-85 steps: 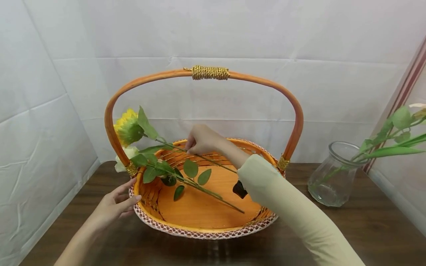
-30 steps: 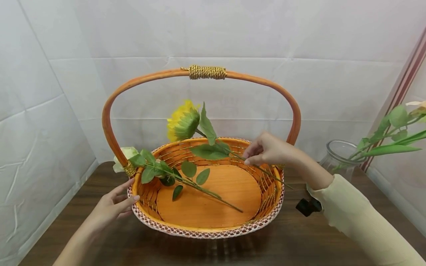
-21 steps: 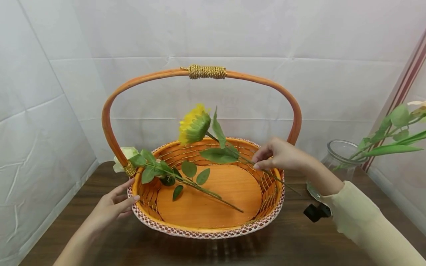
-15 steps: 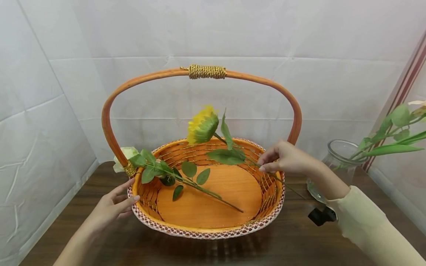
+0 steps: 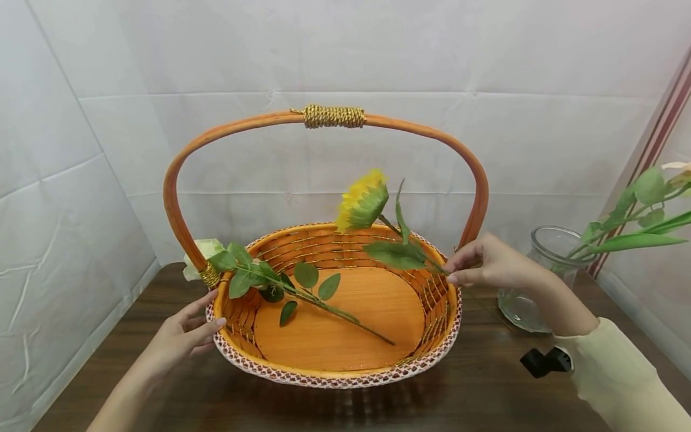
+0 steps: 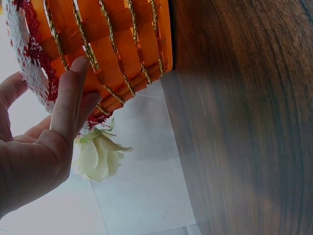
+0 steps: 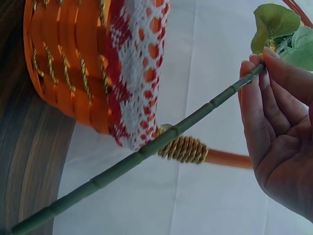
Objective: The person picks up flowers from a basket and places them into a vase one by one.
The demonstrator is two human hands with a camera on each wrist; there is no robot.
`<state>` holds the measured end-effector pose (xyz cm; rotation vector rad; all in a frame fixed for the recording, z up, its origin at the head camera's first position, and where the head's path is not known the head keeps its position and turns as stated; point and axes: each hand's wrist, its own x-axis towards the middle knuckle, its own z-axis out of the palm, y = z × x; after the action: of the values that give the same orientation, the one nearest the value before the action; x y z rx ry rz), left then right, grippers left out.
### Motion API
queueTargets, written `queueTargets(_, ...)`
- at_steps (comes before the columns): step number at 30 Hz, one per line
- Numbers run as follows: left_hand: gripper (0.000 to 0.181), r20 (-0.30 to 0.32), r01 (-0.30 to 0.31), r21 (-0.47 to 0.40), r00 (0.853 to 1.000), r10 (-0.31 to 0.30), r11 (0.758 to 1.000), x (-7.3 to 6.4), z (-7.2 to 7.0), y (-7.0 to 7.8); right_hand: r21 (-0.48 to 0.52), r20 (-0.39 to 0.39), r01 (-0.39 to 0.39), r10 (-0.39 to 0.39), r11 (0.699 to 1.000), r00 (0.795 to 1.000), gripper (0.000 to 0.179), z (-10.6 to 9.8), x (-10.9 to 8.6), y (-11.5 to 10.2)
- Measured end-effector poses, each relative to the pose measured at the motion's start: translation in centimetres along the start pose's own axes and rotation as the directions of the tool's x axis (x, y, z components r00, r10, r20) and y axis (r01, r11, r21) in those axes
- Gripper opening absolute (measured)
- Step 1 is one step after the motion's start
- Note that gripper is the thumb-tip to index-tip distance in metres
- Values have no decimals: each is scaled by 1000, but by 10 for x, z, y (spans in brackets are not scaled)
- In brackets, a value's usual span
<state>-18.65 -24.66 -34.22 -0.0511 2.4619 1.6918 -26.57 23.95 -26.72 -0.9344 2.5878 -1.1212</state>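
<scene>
An orange woven basket [image 5: 345,375] with a lace-trimmed rim stands on the table. My left hand [image 5: 175,333] holds its left rim, thumb on the upper edge; in the left wrist view the other fingers lie fairly straight along the outer wall. My right hand [image 5: 493,264] pinches the stem of a yellow sunflower [image 5: 364,201] between thumb and fingers, at the basket's right rim. The flower head hangs over the back of the basket. In the right wrist view the green stem [image 7: 183,125] slants down outside the basket. A white rose [image 5: 337,312] lies inside, its bloom beyond the left rim.
The basket's tall arched handle [image 5: 421,129] rises over the middle. A glass vase [image 5: 526,306] holding other flowers [image 5: 642,240] stands to the right. White sheeting [image 5: 302,54] hangs behind the dark wooden table [image 5: 426,408].
My right hand has carried the sunflower from the basket's left side to the right, its head now right of the middle. The left hand stays at the left rim; the rose has not moved.
</scene>
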Motion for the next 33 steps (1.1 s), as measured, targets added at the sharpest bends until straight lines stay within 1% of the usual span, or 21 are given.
queueTargets(5, 70, 1, 2, -10, 1000, -2, 1000, 0, 0, 0, 11, -12, 18, -18, 1000, 1000, 15, -4, -7, 8)
queueTargets(8, 70, 1, 3, -13, 1000, -3, 1000, 0, 0, 0, 47, -15, 18, -17, 999, 1000, 13, -6, -11, 12)
queueTargets(11, 70, 1, 5, -11, 1000, -5, 1000, 0, 0, 0, 97, -10, -15, 16, 995, 1000, 14, -7, -16, 13)
queueTargets(14, 70, 1, 6, -9, 1000, -6, 1000, 0, 0, 0, 117, -20, -57, 60, 991, 998, 16, -10, -22, 15)
queueTargets(19, 70, 2, 11, -15, 1000, -11, 1000, -1, 0, 0, 69, -75, -72, 77, 995, 994, 19, -15, -32, 21)
queueTargets(22, 70, 4, 12, -20, 1000, -12, 1000, -1, 1, 1, 45, -102, -53, 58, 998, 993, 17, -19, -37, 27)
queueTargets(26, 70, 5, 7, -21, 1000, -7, 1000, -1, 0, 1, 37, -130, 13, -8, 999, 991, 12, -24, -45, 36)
queueTargets(33, 70, 8, 8, -31, 1000, -8, 999, -1, 0, 1, 114, -142, 122, -105, 986, 984, 7, -31, -56, 47)
